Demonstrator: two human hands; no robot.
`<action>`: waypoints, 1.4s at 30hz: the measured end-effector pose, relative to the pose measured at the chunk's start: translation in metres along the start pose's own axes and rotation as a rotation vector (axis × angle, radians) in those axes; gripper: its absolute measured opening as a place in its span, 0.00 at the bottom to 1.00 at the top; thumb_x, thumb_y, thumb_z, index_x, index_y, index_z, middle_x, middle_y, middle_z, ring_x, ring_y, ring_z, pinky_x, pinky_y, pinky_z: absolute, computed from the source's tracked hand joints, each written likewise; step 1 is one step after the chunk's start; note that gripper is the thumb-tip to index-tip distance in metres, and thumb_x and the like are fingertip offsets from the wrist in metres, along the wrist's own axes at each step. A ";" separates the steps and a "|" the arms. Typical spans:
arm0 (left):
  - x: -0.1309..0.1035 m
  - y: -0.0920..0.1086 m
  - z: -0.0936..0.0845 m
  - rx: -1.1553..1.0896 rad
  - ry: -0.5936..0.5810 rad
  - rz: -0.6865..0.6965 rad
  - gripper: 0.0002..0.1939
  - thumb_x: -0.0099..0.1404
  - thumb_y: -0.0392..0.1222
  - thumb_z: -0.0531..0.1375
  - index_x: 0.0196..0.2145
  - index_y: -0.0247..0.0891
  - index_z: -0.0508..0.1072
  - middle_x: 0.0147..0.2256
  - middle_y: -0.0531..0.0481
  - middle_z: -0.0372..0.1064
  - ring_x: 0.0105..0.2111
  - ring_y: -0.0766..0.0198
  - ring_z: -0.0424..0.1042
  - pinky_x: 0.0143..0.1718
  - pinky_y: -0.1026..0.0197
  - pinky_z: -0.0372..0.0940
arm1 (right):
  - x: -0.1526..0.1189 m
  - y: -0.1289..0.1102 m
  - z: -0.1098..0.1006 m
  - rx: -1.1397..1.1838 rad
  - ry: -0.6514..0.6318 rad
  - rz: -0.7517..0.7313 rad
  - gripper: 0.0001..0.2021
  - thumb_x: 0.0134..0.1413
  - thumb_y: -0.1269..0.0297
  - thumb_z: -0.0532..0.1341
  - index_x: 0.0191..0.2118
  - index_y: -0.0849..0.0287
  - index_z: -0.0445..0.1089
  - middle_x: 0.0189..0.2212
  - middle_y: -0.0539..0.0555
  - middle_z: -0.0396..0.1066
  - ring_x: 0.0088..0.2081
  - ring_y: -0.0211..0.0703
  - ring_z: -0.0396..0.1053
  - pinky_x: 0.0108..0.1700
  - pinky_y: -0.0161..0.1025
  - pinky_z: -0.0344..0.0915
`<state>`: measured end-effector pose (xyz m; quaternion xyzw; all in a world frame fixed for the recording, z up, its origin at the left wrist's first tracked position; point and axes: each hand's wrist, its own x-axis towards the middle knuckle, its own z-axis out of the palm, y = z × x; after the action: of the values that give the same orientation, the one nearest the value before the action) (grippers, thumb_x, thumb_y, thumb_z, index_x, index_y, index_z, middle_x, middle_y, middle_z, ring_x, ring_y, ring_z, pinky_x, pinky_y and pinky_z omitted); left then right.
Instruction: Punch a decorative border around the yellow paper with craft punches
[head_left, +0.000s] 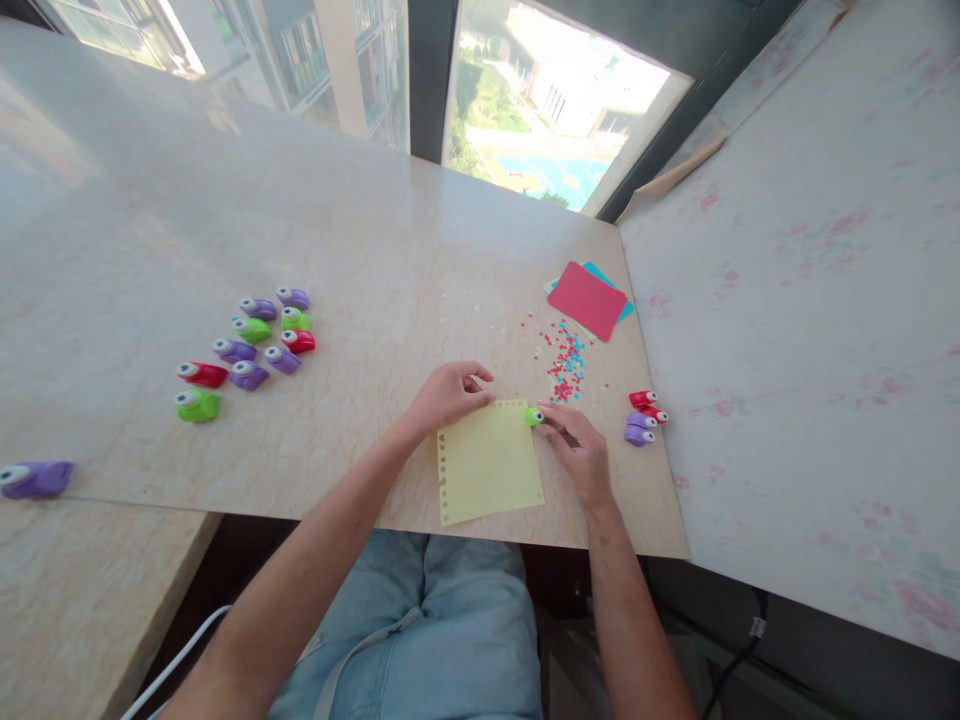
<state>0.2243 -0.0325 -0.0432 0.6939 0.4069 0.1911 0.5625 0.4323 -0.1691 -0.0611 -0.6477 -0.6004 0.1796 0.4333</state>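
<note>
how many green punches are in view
4: one green punch at the right hand; on the left, a second punch, with a third punch and fourth punch beyond it.

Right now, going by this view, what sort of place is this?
Probably an upper-floor room in a home: the window looks down outdoors, the wall is flowered, and craft punches sit on the counter.

Smooth marbled desk (360,230) with a glossy sheen, shiny plastic green punch (532,416), matt yellow paper (491,460), matt red card (587,300), glass window (555,110), matt cloth trousers (457,630)
</note>
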 end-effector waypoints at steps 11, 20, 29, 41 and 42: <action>0.004 -0.009 0.004 -0.028 -0.066 0.059 0.13 0.58 0.41 0.63 0.42 0.37 0.74 0.31 0.48 0.77 0.33 0.62 0.75 0.31 0.64 0.65 | 0.002 -0.002 0.001 -0.042 -0.010 -0.015 0.11 0.59 0.61 0.62 0.47 0.48 0.75 0.46 0.54 0.76 0.49 0.48 0.72 0.52 0.51 0.69; 0.004 -0.009 0.005 -0.047 -0.079 0.081 0.14 0.58 0.41 0.63 0.42 0.36 0.74 0.31 0.47 0.77 0.33 0.61 0.76 0.32 0.64 0.66 | 0.004 -0.006 0.001 -0.135 0.005 -0.069 0.12 0.60 0.62 0.61 0.49 0.48 0.74 0.47 0.54 0.76 0.50 0.48 0.71 0.55 0.52 0.66; 0.004 -0.009 0.007 -0.007 -0.039 0.062 0.13 0.59 0.42 0.62 0.42 0.36 0.74 0.34 0.45 0.78 0.34 0.60 0.76 0.34 0.63 0.67 | 0.004 -0.006 0.001 -0.137 -0.001 -0.091 0.13 0.60 0.63 0.61 0.50 0.48 0.74 0.48 0.55 0.75 0.50 0.48 0.71 0.55 0.52 0.66; 0.000 -0.010 0.008 0.039 0.011 0.079 0.09 0.60 0.44 0.62 0.37 0.36 0.76 0.32 0.47 0.78 0.30 0.63 0.75 0.30 0.64 0.67 | 0.001 -0.008 0.000 -0.131 0.011 -0.079 0.13 0.60 0.65 0.61 0.50 0.50 0.74 0.48 0.56 0.75 0.50 0.48 0.71 0.54 0.52 0.66; 0.000 -0.010 0.008 0.032 0.005 0.076 0.09 0.60 0.44 0.62 0.37 0.37 0.76 0.32 0.47 0.78 0.30 0.63 0.75 0.30 0.64 0.67 | 0.001 -0.008 0.000 -0.126 0.008 -0.081 0.13 0.60 0.65 0.62 0.50 0.50 0.74 0.48 0.56 0.75 0.50 0.48 0.71 0.54 0.52 0.66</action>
<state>0.2268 -0.0372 -0.0548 0.7172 0.3848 0.2077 0.5426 0.4276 -0.1690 -0.0543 -0.6496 -0.6344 0.1211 0.4011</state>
